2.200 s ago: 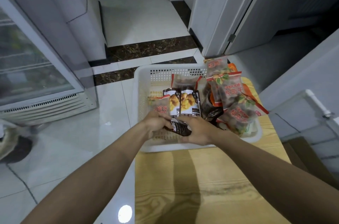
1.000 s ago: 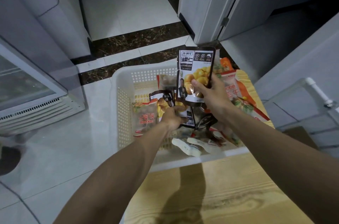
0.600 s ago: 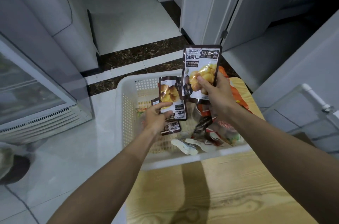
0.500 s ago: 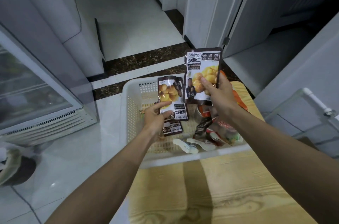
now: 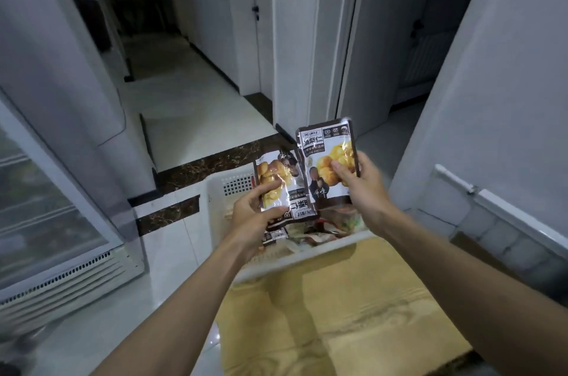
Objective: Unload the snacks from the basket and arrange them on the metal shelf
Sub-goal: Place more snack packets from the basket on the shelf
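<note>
Two dark brown chestnut snack packets are held up above the white plastic basket [image 5: 218, 191]. My right hand [image 5: 359, 188] grips the upright packet [image 5: 325, 154] by its right edge. My left hand [image 5: 255, 215] holds the second packet [image 5: 284, 188], which is turned upside down, thumb across its front. More snack packets [image 5: 310, 231] lie in the basket below, partly hidden by my hands. The basket stands on a light wooden table [image 5: 338, 314]. A white metal rail [image 5: 455, 180] shows at the right.
A glass-door fridge [image 5: 46, 222] with a vent grille stands at the left. White tiled floor with dark marble strips [image 5: 209, 163] lies beyond the basket. A white door frame [image 5: 295, 37] and a grey wall [image 5: 491, 98] rise ahead and to the right.
Both hands have lifted a chestnut packet each out of the basket and raised them higher. The camera has tilted up, showing more of the hallway.
</note>
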Tool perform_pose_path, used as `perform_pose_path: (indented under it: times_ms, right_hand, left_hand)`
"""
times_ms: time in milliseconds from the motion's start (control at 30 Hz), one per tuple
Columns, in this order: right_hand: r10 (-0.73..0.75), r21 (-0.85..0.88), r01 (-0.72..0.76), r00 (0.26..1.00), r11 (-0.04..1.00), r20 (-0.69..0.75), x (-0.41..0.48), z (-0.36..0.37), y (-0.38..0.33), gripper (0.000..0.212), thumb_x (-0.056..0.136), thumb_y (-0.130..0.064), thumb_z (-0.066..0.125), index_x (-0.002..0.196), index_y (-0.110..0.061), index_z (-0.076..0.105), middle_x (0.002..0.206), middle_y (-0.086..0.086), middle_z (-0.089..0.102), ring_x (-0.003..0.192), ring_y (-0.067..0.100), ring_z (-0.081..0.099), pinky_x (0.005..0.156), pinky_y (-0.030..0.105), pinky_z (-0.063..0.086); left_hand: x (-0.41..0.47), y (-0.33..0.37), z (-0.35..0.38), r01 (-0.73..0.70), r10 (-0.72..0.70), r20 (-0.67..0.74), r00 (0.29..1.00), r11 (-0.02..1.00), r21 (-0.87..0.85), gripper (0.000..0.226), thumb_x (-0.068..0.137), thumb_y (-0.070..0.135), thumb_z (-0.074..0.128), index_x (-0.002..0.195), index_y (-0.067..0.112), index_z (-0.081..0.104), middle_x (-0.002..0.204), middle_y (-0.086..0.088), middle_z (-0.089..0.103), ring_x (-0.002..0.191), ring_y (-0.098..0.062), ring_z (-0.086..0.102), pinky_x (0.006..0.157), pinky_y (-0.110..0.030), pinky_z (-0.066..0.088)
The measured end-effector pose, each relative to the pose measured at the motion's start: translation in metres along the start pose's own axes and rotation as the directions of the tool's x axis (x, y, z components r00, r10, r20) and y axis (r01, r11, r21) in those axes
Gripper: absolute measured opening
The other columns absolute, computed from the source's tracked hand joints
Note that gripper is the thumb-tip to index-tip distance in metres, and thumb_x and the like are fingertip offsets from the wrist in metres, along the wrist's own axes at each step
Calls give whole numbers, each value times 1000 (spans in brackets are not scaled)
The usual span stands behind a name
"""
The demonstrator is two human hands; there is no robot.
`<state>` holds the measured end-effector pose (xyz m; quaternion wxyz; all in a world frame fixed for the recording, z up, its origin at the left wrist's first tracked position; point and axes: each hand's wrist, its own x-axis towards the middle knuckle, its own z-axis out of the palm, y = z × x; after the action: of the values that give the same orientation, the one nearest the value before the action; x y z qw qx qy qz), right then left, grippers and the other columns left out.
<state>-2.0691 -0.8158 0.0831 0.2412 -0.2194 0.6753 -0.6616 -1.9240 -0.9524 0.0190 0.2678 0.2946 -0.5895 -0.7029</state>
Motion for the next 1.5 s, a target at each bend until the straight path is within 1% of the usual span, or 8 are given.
perform_pose_path:
  times_ms: [67,133,367,500,733,1133,1333,1500]
  right_hand:
    - [-21,-25,20,998,999,-64,-33,-7,-3,22,97,-24,60,118,-19,59,105,-2,71,91,12,72,70,34,61]
    - [-43,-30,40,991,999,-126,-71,-14,-2,23,96,-24,61,118,-19,60,104,-4,72,89,8,71,69,27,58]
    - [-30,-35,21,952,999,-304,-206,-51,-6,27,93,-29,65,120,-27,60,110,-4,73,101,17,70,91,48,56]
    - [-68,-44,55,913,998,-402,-272,-82,-20,28,93,-31,66,121,-27,61,108,-4,73,99,16,71,91,48,56]
    - [-140,-47,140,793,989,-592,-385,-173,-36,20,92,-28,67,111,-28,65,105,-5,74,99,16,70,93,48,55]
    - [-240,-189,149,573,971,-784,-572,-379,-89,16,92,-31,66,108,-29,67,97,-13,75,95,7,70,87,35,56]
    - [-270,-207,183,468,961,-842,-609,-477,-128,11,93,-28,67,103,-25,69,94,-11,75,96,7,69,86,27,51]
    - [-289,-237,181,361,954,-887,-599,-567,-154,13,91,-30,69,103,-27,67,99,-8,74,99,13,68,98,42,51]
  left_hand:
    - [-23,6,5,-33,38,81,996,998,-61,51,72,-12,75,107,26,73,124,1,64,108,-9,63,82,-23,55]
    - [-49,9,10,-39,53,150,987,995,-93,52,71,-16,73,107,22,72,121,-4,66,101,-13,68,77,-23,56]
    - [-143,11,38,-52,88,397,914,994,-101,54,70,-15,74,99,30,75,123,-3,66,112,-18,63,88,-32,54]
    - [-200,25,69,-76,117,509,853,992,-99,57,70,-19,72,107,25,70,121,3,66,106,-7,64,77,-18,53]
    - [-294,36,163,-48,111,688,717,993,-109,63,70,-20,71,113,25,68,118,-2,66,98,-15,69,71,-29,57]
    - [-468,52,391,-79,157,854,496,988,-135,65,68,-14,77,117,28,67,115,-7,68,99,-23,69,72,-31,58]
    - [-514,77,497,-84,211,871,443,977,-195,63,67,-17,75,113,27,69,114,-5,70,102,-20,69,82,-35,57]
    - [-497,108,591,-127,250,860,445,968,-216,59,68,-15,74,112,25,69,111,-9,71,102,-25,68,85,-38,56]
